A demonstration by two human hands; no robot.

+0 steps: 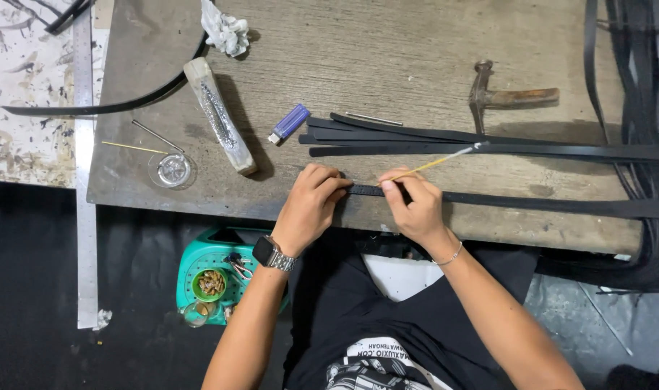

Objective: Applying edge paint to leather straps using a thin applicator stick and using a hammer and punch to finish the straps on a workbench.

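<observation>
- The left hand presses down on a black strap at the near edge of the bench, fingers curled over the strap's end and pinning it flat.
- The right hand sits just beside the left, also on the strap, with its fingers pinched around a thin yellow stick.
- The stick slants up and away to the right; its pale tip lies over the bundle of straps further back.
- The held strap runs from between the two hands off to the right, along the bench's front edge, to a heap of black strips at the right side.
- The bundle lies flat, parallel to the held strap and a little beyond it.
- A hammer with a wooden handle lies behind the bundle, toward the right.
- A blue lighter lies just left of the bundle's ends.
- A wooden block lies at a slant left of the lighter.
- A crumpled white rag sits near the block's far end.
- A small glass dish stands near the bench's left front corner, with a thin metal rod and a second yellow stick beside it.
- A long steel ruler lies along the left of the bench.
- A green tray with small odds and ends sits below the bench, by the left forearm.
- The left wrist wears a watch; the right wears a thin bracelet.
</observation>
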